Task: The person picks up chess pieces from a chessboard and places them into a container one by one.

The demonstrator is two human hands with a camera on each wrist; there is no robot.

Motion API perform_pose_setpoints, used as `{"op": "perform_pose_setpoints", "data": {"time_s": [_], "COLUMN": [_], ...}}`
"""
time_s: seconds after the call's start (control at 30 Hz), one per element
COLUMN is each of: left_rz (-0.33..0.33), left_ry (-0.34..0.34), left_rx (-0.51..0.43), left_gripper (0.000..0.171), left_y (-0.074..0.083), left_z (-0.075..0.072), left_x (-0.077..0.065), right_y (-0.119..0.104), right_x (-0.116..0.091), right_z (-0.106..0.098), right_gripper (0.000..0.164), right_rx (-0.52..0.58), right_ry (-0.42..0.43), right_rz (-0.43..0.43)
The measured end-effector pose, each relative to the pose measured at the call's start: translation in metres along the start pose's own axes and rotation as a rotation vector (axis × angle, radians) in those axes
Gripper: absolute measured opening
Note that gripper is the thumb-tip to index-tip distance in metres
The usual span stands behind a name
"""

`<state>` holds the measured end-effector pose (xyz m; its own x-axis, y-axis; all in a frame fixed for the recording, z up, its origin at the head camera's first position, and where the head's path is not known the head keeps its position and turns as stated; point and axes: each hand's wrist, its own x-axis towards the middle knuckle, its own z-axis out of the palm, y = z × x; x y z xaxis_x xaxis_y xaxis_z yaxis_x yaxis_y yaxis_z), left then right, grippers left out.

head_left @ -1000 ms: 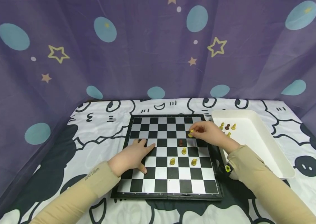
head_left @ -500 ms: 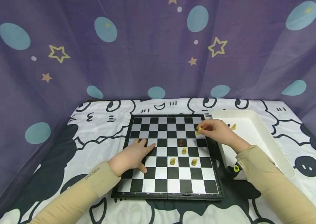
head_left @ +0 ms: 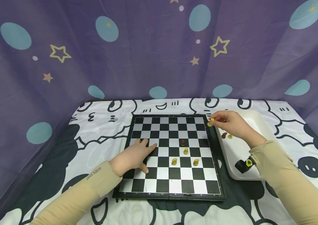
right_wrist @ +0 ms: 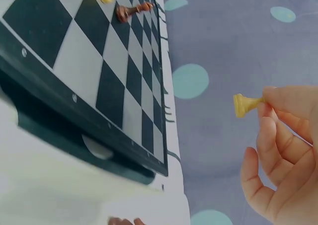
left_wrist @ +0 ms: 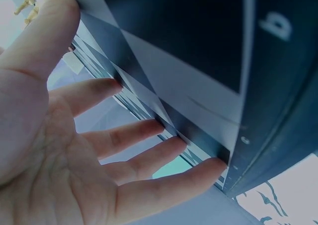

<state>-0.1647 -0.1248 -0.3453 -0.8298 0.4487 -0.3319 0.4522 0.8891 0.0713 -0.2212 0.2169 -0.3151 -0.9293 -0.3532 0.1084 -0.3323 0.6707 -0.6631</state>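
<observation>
My right hand (head_left: pixel 233 125) pinches a yellow chess piece (right_wrist: pixel 242 106) between thumb and fingertips, its wide base pointing away from the hand. In the head view the piece overlaps the strip between the chessboard (head_left: pixel 175 186) and the white tray (head_left: pixel 240 153). My left hand (head_left: pixel 133 157) is spread over the board's left side; in the left wrist view its straight fingertips (left_wrist: pixel 218 165) meet the squares near the edge. Right of the board's middle stand a red-brown chess piece (head_left: pixel 182 143), a yellow one (head_left: pixel 185 151) just below it, and two more yellow ones (head_left: pixel 174 161) nearer the front.
Inside the tray lie a dark brown piece (head_left: pixel 224 135) and a yellow piece (head_left: pixel 230 136), partly behind my right hand. A black wrist camera (head_left: pixel 243 166) hangs under my right wrist. A cartoon-print cloth (head_left: pixel 97 150) covers the table, and a purple curtain (head_left: pixel 153 56) rises behind.
My right hand has moved right and back with the yellow chess piece, from over the board's right squares to the tray's left side. My left hand has stayed put.
</observation>
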Motion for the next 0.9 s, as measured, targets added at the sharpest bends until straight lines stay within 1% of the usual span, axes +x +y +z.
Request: {"op": "perform_pose_setpoints", "data": {"time_s": [0.1, 0.23, 0.37, 0.6, 0.9], "left_rz": [0.001, 0.005, 0.005, -0.001, -0.005], "left_ry": [0.004, 0.013, 0.011, 0.0, -0.002], "left_rx": [-0.001, -0.004, -0.004, 0.0, 0.014], "left_gripper": [0.101, 0.101, 0.101, 0.101, 0.1], "left_y": [0.0, 0.0, 0.0, 0.0, 0.001], "left_z": [0.0, 0.001, 0.002, 0.0, 0.001], "left_x": [0.0, 0.0, 0.0, 0.001, -0.001], "right_y": [0.003, 0.009, 0.017, 0.031, 0.051], "right_x": [-0.001, -0.003, -0.005, -0.009, -0.018], "right_z": [-0.007, -0.016, -0.023, -0.032, -0.034], "right_gripper": [0.019, 0.018, 0.019, 0.021, 0.023], "right_rx": [-0.041, -0.039, -0.076, -0.11, -0.087], "right_ry": [0.041, 0.061, 0.085, 0.118, 0.117], "right_rz": [-0.022, -0.027, -0.029, 0.003, 0.062]}}
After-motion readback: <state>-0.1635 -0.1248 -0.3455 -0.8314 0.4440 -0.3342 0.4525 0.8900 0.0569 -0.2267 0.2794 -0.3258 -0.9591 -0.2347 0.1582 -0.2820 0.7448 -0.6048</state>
